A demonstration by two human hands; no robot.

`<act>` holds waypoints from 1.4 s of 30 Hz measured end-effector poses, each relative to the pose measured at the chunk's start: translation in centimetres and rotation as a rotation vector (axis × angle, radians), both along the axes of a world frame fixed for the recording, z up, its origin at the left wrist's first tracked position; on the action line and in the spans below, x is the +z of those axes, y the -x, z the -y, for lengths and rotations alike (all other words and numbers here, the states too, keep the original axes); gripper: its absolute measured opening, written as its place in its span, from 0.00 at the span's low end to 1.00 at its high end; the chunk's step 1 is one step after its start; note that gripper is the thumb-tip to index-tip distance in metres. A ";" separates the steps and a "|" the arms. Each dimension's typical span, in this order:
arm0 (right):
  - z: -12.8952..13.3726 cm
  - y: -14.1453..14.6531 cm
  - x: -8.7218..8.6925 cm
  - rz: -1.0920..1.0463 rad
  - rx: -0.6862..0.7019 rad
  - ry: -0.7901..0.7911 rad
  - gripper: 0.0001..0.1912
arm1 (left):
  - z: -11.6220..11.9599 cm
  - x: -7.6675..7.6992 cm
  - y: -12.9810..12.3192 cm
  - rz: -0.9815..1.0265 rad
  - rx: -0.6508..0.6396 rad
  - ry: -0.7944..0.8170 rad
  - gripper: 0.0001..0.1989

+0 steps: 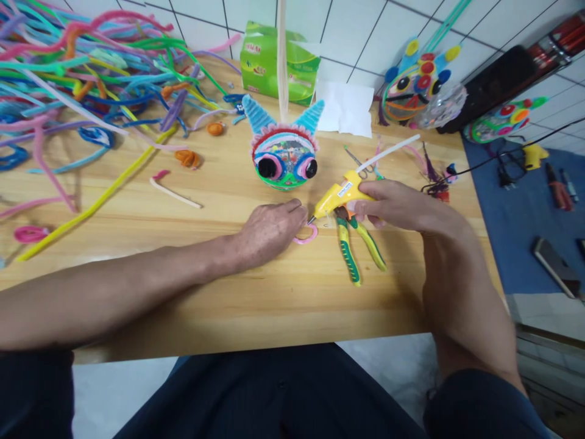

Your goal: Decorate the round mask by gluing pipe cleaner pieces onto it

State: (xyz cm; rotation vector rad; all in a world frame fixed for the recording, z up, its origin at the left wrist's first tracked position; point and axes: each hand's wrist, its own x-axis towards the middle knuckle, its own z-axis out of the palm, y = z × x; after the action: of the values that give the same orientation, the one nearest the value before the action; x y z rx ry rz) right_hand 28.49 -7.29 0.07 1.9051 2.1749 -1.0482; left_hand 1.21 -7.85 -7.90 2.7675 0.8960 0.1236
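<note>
My right hand (pixel 388 204) is closed round a yellow hot glue gun (pixel 338 196) with a white glue stick (pixel 388 152) jutting from its back. The gun's metal nozzle points down at a curled pink pipe cleaner (pixel 311 236) on the table. My left hand (pixel 274 230) lies low over the wood, its fingers closed on the pipe cleaner's end; the exact pinch is hidden. Just beyond the hands stands a round animal-face ornament (pixel 286 158) with blue pipe-cleaner ears and big black eyes. Yellow-green pliers (pixel 350 247) rest beneath the gun.
Many coloured pipe cleaners (pixel 105 73) are heaped at the back left. A green tissue pack (pixel 278 67) and white paper (pixel 345 107) stand by the tiled wall. Scissors (pixel 361 164) lie behind the gun. Two decorated ornaments (pixel 406 97) and a dark cylinder (pixel 498 85) occupy the right back.
</note>
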 end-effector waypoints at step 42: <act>-2.5 1.0 0.4 0.082 0.265 -0.038 0.18 | -0.3 -0.5 0.3 0.063 -0.012 0.028 0.09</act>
State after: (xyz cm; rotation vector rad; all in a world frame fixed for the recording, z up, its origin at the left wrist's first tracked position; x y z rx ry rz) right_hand 27.46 -4.83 0.51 1.5834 2.3328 -0.8723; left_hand 0.91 -7.56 -8.43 2.7267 0.8589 0.1944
